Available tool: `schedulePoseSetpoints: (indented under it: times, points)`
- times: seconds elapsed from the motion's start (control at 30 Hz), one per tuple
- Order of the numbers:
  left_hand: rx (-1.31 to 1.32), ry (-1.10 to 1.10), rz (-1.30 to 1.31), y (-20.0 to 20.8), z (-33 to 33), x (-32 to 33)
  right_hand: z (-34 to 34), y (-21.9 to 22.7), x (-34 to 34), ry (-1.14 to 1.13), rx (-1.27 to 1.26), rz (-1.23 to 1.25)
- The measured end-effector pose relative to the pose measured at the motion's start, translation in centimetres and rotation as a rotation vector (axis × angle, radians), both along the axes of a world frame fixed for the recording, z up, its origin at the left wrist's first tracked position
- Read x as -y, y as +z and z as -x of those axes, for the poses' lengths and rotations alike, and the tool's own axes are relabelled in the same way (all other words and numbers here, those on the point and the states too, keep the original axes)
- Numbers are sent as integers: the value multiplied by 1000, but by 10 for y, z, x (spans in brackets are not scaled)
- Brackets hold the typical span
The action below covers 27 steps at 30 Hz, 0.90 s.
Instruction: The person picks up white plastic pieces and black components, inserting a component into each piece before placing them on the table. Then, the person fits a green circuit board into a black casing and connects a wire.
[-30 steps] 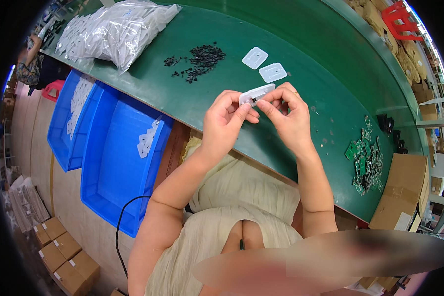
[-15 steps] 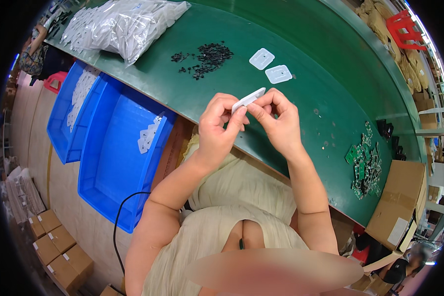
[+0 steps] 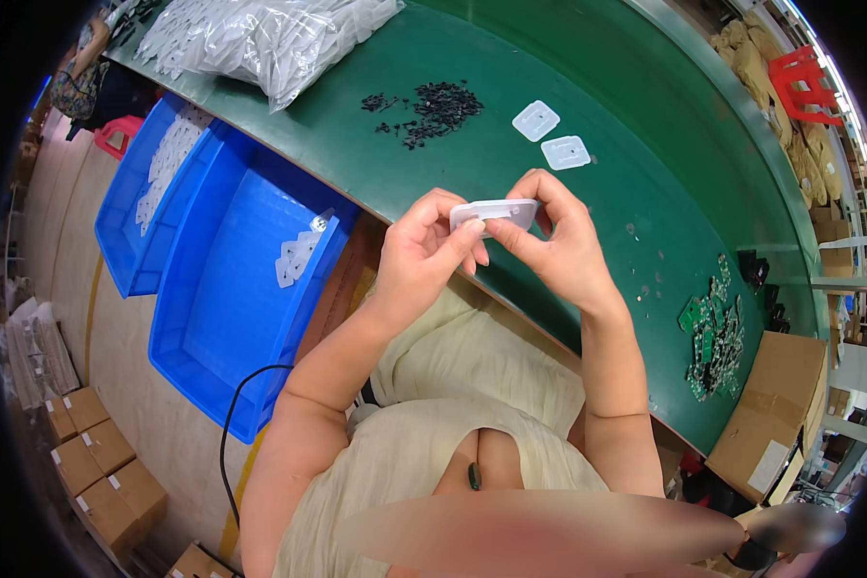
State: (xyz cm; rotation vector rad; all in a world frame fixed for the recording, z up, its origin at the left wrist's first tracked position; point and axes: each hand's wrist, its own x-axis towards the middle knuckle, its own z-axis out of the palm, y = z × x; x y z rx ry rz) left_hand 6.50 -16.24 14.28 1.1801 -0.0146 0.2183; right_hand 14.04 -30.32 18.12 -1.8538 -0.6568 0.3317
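Note:
Between both hands, above the near edge of the green table, is a white plastic cover [image 3: 496,209], a shallow rounded rectangle tilted so that its inner side partly shows. My left hand [image 3: 422,252] pinches its left end with thumb and fingers. At the right end, my right hand [image 3: 556,238] grips it, the thumb pressed on the inner face near the middle. Whether a small part sits under the thumbs is hidden. Farther off on the table lie two similar white covers, one [image 3: 536,120] slightly beyond the other [image 3: 565,152]. A pile of small black parts [image 3: 440,108] is spread to their left.
A clear bag of white parts [image 3: 279,43] lies at the far left of the green table [image 3: 337,154]. Below it, a blue bin [image 3: 217,299] holds several white pieces; another blue bin [image 3: 125,236] adjoins it. Green circuit boards [image 3: 718,337] and a cardboard box [image 3: 771,409] are at right.
The cover has turned from nearly edge-on to showing more of its broad face. Both hands keep hold of it. The whole view has shifted slightly.

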Motion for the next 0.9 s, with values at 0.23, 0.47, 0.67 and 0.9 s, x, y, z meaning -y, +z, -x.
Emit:
schedulePoseSetpoints:
  times: [0.23, 0.47, 0.67, 0.9]
  points:
    - [-135, 84, 70, -14, 18, -32, 2, -24, -22, 137, -146, -10]
    - [-142, 822, -57, -88, 37, -161, -76, -49, 5, -331, 749, 280]
    - [-760, 793, -226, -219, 64, -232, -115, -54, 50, -113, 561, 596]
    - [-1049, 732, -454, -319, 94, -248, -86, -43, 42, -205, 412, 714]
